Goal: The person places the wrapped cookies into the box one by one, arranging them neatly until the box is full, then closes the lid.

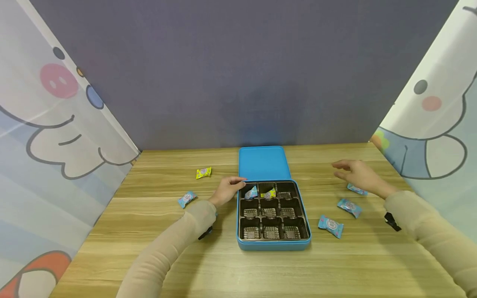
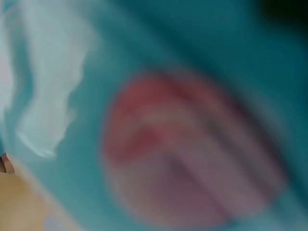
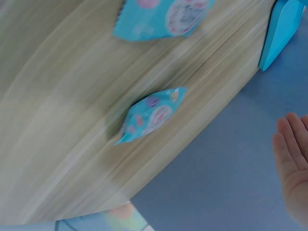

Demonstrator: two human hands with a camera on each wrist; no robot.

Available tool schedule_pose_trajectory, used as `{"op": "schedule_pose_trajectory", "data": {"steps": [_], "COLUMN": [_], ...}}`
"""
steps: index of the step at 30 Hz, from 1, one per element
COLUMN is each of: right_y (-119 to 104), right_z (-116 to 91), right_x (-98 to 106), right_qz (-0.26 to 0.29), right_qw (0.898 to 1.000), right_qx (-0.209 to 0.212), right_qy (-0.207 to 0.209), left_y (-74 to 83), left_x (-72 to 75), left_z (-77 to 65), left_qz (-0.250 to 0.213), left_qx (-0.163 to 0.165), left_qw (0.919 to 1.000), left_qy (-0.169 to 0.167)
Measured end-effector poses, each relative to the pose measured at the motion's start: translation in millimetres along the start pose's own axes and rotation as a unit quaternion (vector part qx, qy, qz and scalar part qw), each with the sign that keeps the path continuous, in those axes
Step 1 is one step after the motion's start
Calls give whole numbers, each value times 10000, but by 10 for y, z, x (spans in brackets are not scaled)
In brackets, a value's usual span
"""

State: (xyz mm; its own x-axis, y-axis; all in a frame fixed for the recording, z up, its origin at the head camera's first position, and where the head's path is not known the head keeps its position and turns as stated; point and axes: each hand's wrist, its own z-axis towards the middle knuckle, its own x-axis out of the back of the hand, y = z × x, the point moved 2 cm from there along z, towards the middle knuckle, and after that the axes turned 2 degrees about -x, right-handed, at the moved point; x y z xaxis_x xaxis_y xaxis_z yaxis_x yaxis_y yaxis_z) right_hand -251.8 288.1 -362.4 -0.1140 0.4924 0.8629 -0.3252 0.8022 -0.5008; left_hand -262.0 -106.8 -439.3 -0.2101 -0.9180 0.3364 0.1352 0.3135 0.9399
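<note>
A blue box point(image 1: 273, 246) with its lid point(image 1: 263, 162) folded back holds a dark divided tray point(image 1: 260, 220). In the tray's back row, a blue-wrapped candy point(image 1: 251, 193) lies in the left compartment and a yellow-wrapped candy point(image 1: 268, 193) in the middle one. My left hand point(image 1: 225, 190) touches the box's back left corner with its fingertips. Above the table on the right is my right hand point(image 1: 357, 176), fingers extended, holding nothing. Just below it lies a blue-wrapped candy point(image 1: 357, 189), partly hidden. In the left wrist view a blurred blue wrapper point(image 2: 86, 139) fills most of the picture.
Two more blue candies point(image 1: 349, 207) lie right of the box, one nearer the front. A yellow candy point(image 1: 203, 172) and a blue candy point(image 1: 187, 199) are on the left of the wooden table point(image 1: 261, 273). A grey panel point(image 1: 223, 82) stands behind, with printed curtains at both sides.
</note>
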Motion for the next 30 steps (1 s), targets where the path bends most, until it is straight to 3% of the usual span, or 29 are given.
{"op": "schedule_pose_trajectory", "data": {"steps": [16, 23, 30], "right_y": [430, 539, 672], "right_z": [-68, -131, -191], "right_x": [39, 41, -7], "right_qz": [59, 31, 10], "right_qw": [9996, 9987, 9970], "right_qx": [-251, -515, -730], "right_qy": [108, -54, -249], "left_y": [4, 326, 347], "left_x": [-3, 34, 32], "left_z": [5, -153, -158], "left_qz": [159, 99, 162], "left_qx": [142, 121, 104], "left_qw": [9997, 9995, 9995], "left_qy": [111, -261, -230]}}
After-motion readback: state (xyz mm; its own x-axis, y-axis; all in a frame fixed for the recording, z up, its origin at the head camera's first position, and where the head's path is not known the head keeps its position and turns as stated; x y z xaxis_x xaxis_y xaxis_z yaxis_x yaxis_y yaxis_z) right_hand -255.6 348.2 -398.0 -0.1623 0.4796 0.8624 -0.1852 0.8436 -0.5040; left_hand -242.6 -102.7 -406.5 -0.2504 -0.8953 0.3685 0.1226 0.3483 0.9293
